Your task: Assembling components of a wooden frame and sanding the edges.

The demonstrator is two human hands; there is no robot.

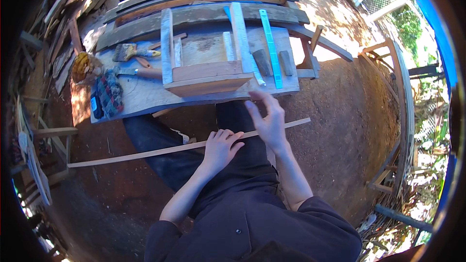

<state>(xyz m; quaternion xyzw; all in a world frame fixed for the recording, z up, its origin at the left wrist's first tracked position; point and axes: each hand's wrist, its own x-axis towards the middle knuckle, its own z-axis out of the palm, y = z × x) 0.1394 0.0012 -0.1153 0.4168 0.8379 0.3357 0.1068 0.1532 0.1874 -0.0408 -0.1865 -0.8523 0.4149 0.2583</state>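
A long, thin wooden strip [141, 155] lies slantwise across my lap, its right end higher in the view. My left hand [223, 149] rests over the strip near its middle, fingers bent around it. My right hand [270, 121] is raised above the strip's right part, with thumb and fingers apart and nothing between them. Just ahead, a small wooden frame [208, 86] with upright legs stands on the low workbench [145, 98]. A light-blue ruler [271, 48] lies to its right, between two dark wood blocks [262, 62].
Left on the bench are a paintbrush [136, 52], a brown-handled tool [148, 73], a checkered cloth [109, 95] and a yellowish bundle [86, 67]. Weathered planks [204, 13] line its far side. Scrap wood [73, 0] is piled at far left. A wooden frame [400, 97] stands right.
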